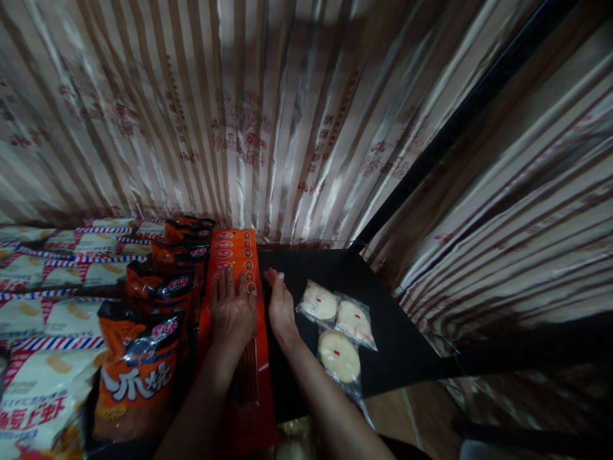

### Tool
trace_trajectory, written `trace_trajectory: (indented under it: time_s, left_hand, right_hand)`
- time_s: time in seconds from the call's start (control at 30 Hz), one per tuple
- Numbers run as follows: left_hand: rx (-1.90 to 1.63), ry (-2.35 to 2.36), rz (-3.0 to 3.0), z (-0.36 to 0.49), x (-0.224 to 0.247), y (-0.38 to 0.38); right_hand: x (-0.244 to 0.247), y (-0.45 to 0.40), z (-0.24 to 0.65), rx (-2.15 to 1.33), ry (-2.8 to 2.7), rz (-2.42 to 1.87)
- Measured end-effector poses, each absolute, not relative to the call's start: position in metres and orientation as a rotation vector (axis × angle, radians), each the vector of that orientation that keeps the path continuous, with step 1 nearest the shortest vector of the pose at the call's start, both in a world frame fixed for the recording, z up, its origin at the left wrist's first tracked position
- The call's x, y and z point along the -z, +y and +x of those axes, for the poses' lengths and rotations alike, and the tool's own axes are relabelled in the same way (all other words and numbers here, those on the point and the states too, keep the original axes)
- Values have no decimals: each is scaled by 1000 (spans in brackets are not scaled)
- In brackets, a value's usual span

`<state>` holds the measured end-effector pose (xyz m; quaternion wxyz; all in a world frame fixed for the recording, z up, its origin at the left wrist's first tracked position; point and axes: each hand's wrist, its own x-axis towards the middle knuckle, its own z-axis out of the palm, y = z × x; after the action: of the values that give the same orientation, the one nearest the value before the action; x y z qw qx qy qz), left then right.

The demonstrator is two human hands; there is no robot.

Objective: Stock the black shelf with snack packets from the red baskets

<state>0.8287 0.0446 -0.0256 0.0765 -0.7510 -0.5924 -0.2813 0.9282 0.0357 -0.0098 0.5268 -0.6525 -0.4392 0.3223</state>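
Observation:
A row of overlapping red-orange snack packets (258,383) lies on the black surface in front of me. On top of them rests my left hand (233,314), palm down with its fingers stretched out. My right hand (282,310) stands on its side along the packets' right edge, fingers straight and holding nothing. Whether it touches that edge I cannot tell. To its right are three pale, round, flat pieces in clear wrappers (339,359), each with a small red mark. My left hand covers part of the packets' printed fronts.
Orange and black snack bags (138,377) stand in a column left of the packets. Several rows of white, red and blue snack bags (52,383) fill the far left. Behind hangs a striped, printed sheet (268,128), with a dark pole (460,121) slanting across at right.

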Motion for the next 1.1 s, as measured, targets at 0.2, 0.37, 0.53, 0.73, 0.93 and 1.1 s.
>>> trace_trajectory:
  time_s: [0.2,0.37,0.53,0.73,0.93,1.1]
  left_hand:
    - [835,-1776,-2272,829,25,42]
    - [823,-1789,-2292,829,24,41]
    - [795,-1782,-2297,829,23,41]
    - [811,-1792,-2303,830,19,38]
    - [791,-1757,-2353,833,15,20]
    - [771,-1760,-2375,830,18,12]
  right_hand:
    - [11,25,927,-742,-1159,-1584]
    - [11,23,925,-777,-1201,-1583]
    - [13,23,925,-786,-1187,-1573]
    - [15,23,925,-803,-1156,-1551]
    - [20,22,924,-771,-1127,-1561]
    - [20,21,923,-730,-1134,-1587]
